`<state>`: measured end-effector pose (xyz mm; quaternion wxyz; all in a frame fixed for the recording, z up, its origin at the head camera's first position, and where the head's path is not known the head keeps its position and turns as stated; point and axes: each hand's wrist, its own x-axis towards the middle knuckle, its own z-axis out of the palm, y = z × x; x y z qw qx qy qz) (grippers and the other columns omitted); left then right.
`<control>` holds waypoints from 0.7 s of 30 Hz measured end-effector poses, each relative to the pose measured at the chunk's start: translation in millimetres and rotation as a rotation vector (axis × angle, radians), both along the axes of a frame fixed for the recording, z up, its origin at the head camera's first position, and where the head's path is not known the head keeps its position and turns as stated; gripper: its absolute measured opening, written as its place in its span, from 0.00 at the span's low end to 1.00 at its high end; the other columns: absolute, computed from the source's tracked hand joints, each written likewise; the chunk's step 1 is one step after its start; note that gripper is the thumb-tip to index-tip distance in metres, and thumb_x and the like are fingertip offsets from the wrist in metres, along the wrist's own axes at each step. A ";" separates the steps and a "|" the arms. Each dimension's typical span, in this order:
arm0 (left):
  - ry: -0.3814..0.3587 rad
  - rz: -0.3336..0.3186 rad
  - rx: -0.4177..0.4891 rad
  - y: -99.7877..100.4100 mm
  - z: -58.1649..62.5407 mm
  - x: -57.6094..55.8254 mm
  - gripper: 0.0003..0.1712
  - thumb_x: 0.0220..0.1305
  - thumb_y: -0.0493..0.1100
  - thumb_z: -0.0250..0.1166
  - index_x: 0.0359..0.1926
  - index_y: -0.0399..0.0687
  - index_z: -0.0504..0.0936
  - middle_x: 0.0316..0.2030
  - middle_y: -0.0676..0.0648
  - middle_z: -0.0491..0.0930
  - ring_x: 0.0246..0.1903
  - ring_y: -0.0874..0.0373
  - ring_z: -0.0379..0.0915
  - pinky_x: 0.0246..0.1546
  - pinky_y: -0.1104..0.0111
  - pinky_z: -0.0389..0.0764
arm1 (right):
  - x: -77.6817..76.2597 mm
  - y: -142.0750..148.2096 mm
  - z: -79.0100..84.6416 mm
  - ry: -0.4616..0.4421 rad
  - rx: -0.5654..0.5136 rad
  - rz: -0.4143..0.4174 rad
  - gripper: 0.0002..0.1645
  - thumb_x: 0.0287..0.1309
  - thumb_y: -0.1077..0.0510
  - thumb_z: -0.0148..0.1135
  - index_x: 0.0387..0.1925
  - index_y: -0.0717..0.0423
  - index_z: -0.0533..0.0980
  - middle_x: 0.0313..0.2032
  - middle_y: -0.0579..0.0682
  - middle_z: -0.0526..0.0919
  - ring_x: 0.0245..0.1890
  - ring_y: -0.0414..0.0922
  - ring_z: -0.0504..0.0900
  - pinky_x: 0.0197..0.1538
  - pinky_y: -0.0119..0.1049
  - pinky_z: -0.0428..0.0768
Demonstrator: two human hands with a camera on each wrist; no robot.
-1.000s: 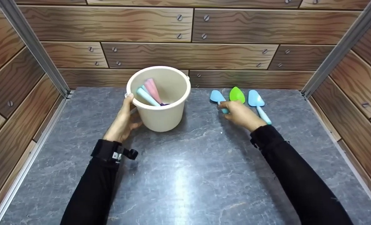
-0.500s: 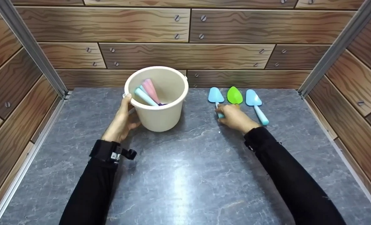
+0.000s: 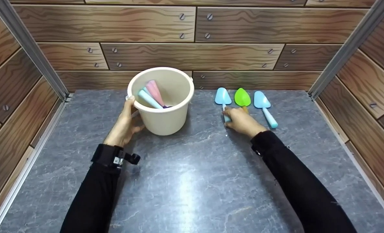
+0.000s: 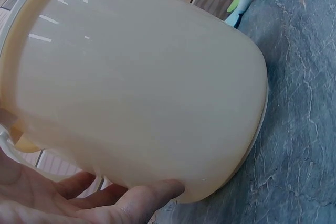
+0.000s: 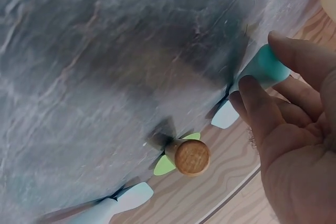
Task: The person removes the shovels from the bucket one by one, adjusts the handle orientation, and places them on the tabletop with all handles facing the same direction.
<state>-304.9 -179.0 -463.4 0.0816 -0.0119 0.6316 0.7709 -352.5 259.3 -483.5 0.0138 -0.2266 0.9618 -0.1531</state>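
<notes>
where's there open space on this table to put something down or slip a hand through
The grey table is bare across the whole near half, in front of both hands. A free strip runs between the bucket and the leftmost blue trowel. It is crowded at the back right, where three trowels lie close together beside the right hand.

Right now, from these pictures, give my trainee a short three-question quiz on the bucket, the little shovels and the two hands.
1. True or false: the left hand grips the bucket.
2. How many shovels lie on the table outside the bucket?
3. Which shovel does the right hand pinch by its handle? A. the leftmost blue shovel B. the green shovel C. the rightmost blue shovel

Key: 1 true; 2 three; 3 A.
</notes>
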 end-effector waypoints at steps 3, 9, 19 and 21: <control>-0.002 -0.002 0.005 0.0 0.2 0.0 0.51 0.86 0.72 0.47 0.98 0.59 0.48 0.97 0.38 0.45 0.95 0.33 0.46 0.92 0.31 0.58 | -19.8 11.0 -22.9 0.027 0.021 -0.010 0.29 0.72 0.63 0.80 0.70 0.67 0.85 0.76 0.73 0.82 0.74 0.73 0.85 0.79 0.79 0.74; -0.004 -0.010 0.008 -0.3 -0.8 0.4 0.51 0.87 0.71 0.46 0.98 0.58 0.47 0.97 0.36 0.44 0.95 0.30 0.46 0.91 0.31 0.60 | -64.8 35.6 -73.7 0.039 0.004 -0.008 0.35 0.69 0.59 0.83 0.74 0.62 0.85 0.80 0.70 0.80 0.78 0.71 0.83 0.79 0.77 0.75; -0.011 0.001 0.008 0.8 0.0 -0.7 0.51 0.86 0.71 0.47 0.98 0.57 0.47 0.97 0.37 0.45 0.95 0.30 0.48 0.92 0.30 0.57 | -13.7 5.4 0.5 -0.012 -0.011 -0.029 0.33 0.78 0.58 0.73 0.76 0.69 0.80 0.74 0.70 0.86 0.74 0.70 0.87 0.77 0.72 0.80; -0.011 -0.002 0.008 0.3 -0.1 -0.7 0.51 0.87 0.71 0.47 0.98 0.57 0.47 0.97 0.37 0.45 0.95 0.31 0.48 0.92 0.30 0.57 | -6.2 -2.2 15.7 -0.067 -0.040 -0.048 0.34 0.82 0.57 0.69 0.80 0.70 0.77 0.77 0.71 0.84 0.78 0.70 0.83 0.82 0.68 0.78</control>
